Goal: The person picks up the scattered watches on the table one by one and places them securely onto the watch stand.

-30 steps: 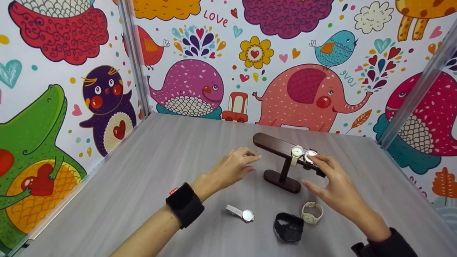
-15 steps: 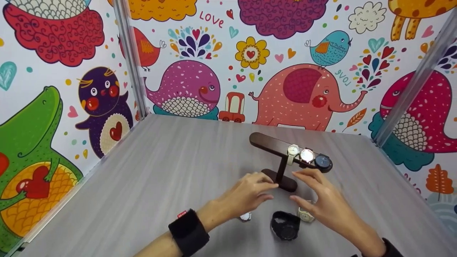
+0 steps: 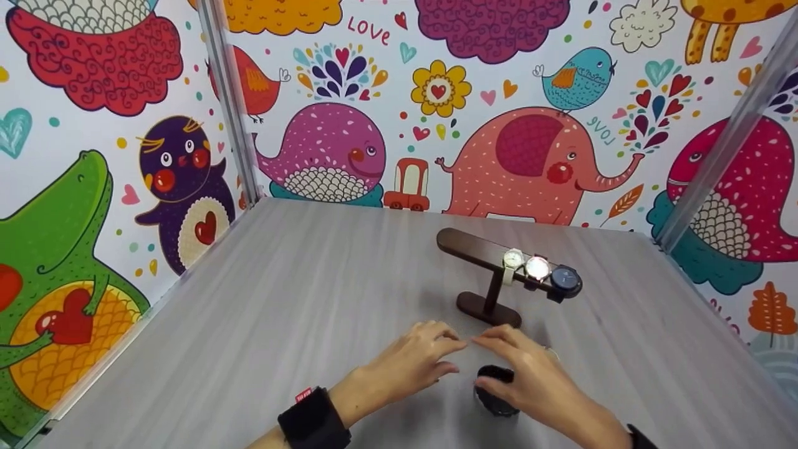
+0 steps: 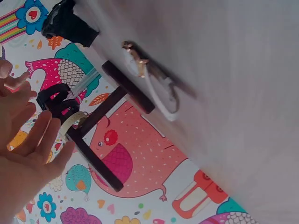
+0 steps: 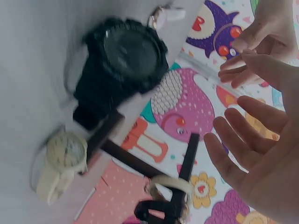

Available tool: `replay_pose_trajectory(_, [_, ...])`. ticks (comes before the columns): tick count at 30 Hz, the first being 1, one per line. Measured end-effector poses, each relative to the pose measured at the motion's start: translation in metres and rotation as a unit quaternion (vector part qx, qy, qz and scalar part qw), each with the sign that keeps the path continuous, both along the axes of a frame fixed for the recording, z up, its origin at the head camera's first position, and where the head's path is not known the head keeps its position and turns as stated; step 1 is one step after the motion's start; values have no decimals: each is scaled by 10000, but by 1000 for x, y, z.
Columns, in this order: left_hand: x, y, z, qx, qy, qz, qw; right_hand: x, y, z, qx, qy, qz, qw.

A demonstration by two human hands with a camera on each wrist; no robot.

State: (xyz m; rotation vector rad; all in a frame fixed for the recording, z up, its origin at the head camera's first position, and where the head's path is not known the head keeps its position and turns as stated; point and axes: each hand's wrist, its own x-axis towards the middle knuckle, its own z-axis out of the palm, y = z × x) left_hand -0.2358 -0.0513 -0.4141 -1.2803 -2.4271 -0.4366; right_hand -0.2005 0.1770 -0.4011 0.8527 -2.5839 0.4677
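Note:
In the head view, my left hand [image 3: 414, 358] hovers over the table with its fingers loosely bent and nothing in them. My right hand [image 3: 530, 374] hangs above a black watch [image 3: 489, 404], partly covering it, and its fingers hold nothing. A cream watch [image 5: 67, 151] lies beside the black one in the right wrist view; my right hand nearly hides it from the head. A white-strapped watch [image 4: 156, 100] rests on the table, hidden behind my left hand in the head view. Fingertips of both hands come close together.
A dark wooden watch stand [image 3: 467, 244] stands behind the hands. Its right half bears a cream watch [image 3: 514, 259], a watch with a bright glaring face [image 3: 538, 268] and a dark-faced watch [image 3: 566, 279]. Printed cartoon walls [image 3: 336, 143] enclose the table [image 3: 299, 280].
My right hand has left the watches on the stand and come forward and left, over the black watch. My left hand has also come nearer the front.

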Motion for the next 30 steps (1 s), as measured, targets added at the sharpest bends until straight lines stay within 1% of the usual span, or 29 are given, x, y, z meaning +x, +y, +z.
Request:
replay_pose_trajectory(2, [-1,-4,-5,-386,-61,295,9988,-2,-5,-4,174,-110,106,9997])
replay_pose_trajectory(3, [-2,-5,-8,-626,-103,469,9969,-3,-7,-6,251,-173,163,9994])
replay_pose_trajectory(6, [-2,-10,-15,-1294,-213,913,9871,-7,-12,-12,414,-438,392,9974])
replay_pose_trajectory(8, [0,-13,-21,-1591,-225,1075,9811,-9,-14,-14,502,-626,559,9952])
replay_pose_trajectory(9, [0,-15,-24,-1671,-170,1108,9795,-10,-16,-16,525,-713,635,9940])
replay_pose_trajectory(11, [2,-18,-29,-1782,79,1129,9775,-12,-17,-17,555,-838,755,9921])
replay_pose_trajectory(14, [2,-21,-37,-1797,441,1126,9763,-14,-20,-19,540,-953,862,9902])
replay_pose_trajectory(16, [1,-22,-40,-1785,554,1118,9760,-14,-22,-21,552,-957,914,9897])
replay_pose_trajectory(19, [0,-20,-41,-1793,469,1090,9766,-14,-23,-22,592,-1058,998,9876])
replay_pose_trajectory(22, [-2,-18,-40,-1749,274,1040,9787,-14,-24,-22,613,-1171,1068,9855])
replay_pose_trajectory(28, [-1,-17,-38,-1489,167,967,9840,-16,-26,-19,528,-1164,1126,9854])
replay_pose_trajectory(30, [-1,-18,-35,-1417,144,933,9854,-16,-26,-17,413,-1180,1108,9859])
